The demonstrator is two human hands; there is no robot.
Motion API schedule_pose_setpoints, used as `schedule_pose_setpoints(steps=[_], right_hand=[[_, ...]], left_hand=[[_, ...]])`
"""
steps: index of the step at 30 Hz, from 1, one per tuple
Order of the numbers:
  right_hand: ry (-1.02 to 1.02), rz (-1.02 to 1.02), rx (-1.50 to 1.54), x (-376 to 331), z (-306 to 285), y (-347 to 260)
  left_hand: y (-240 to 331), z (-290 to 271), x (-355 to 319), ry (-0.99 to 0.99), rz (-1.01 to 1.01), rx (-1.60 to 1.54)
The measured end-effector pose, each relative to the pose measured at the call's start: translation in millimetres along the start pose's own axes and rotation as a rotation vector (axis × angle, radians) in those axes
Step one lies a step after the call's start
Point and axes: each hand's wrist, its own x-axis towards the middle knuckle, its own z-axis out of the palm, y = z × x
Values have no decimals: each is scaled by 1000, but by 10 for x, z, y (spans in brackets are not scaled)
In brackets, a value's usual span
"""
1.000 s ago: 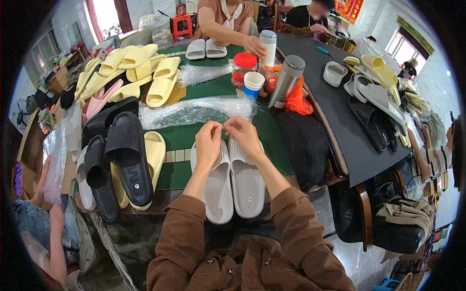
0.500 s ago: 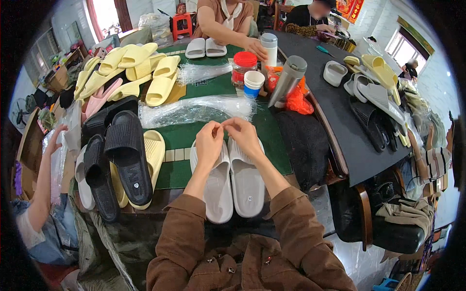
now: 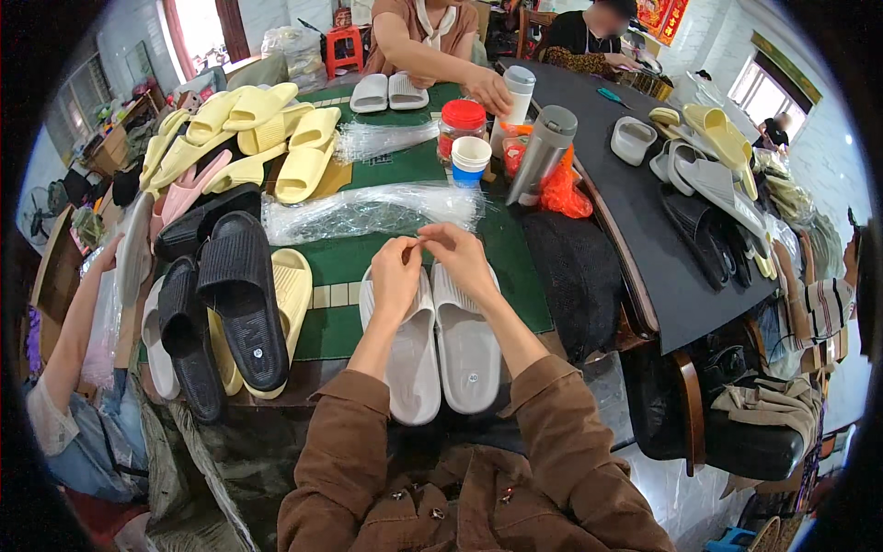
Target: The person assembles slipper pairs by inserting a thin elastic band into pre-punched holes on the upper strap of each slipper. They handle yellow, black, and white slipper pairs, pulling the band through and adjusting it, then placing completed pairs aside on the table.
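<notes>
A pair of grey slippers (image 3: pixel 469 363) lies side by side at the table's near edge, heels toward me. Over their strapped toe ends, my left hand (image 3: pixel 395 276) and my right hand (image 3: pixel 460 262) meet, thumbs and fingers pinched together. Whatever sits between the fingertips is too small to make out. Just beyond the hands, a bundle of thin clear plastic strands (image 3: pixel 368 210) is spread on the green mat (image 3: pixel 331 333).
Black slippers (image 3: pixel 241 304) and yellow slippers (image 3: pixel 305 170) pile up on the left. A red-lidded jar (image 3: pixel 463 124), paper cup (image 3: pixel 470 161) and grey flask (image 3: pixel 544 152) stand beyond. A co-worker's hand (image 3: pixel 487 90) reaches near a white bottle (image 3: pixel 517 97). More slippers (image 3: pixel 713 184) lie right.
My hands stay pinched in nearly the same place. Across the table, the white bottle has tilted and the paper cup has shifted slightly left. At left, another person's hand is now beside a raised grey slipper.
</notes>
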Motion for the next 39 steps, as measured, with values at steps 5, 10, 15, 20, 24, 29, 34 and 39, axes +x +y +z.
schedule_pose_setpoints(steps=[5, 10, 15, 20, 24, 29, 34, 39], right_hand=[[8, 20, 5, -22, 13, -33], [20, 18, -31, -17, 13, 22], [85, 22, -11, 5, 25, 76], [82, 42, 66, 15, 21, 100], [65, 70, 122, 28, -6, 105], [47, 69, 82, 4, 7, 5], [-20, 47, -49, 8, -30, 32], [-22, 124, 11, 4, -31, 61]], left_hand=[[30, -7, -10, -2, -45, -62], [135, -20, -15, -7, -55, -95], [43, 17, 0, -12, 3, -83], [18, 24, -15, -14, -14, -95], [33, 15, -14, -33, -14, -42], [47, -12, -15, -18, -13, -41], [38, 13, -12, 27, -2, -62], [68, 8, -16, 25, -5, -68]])
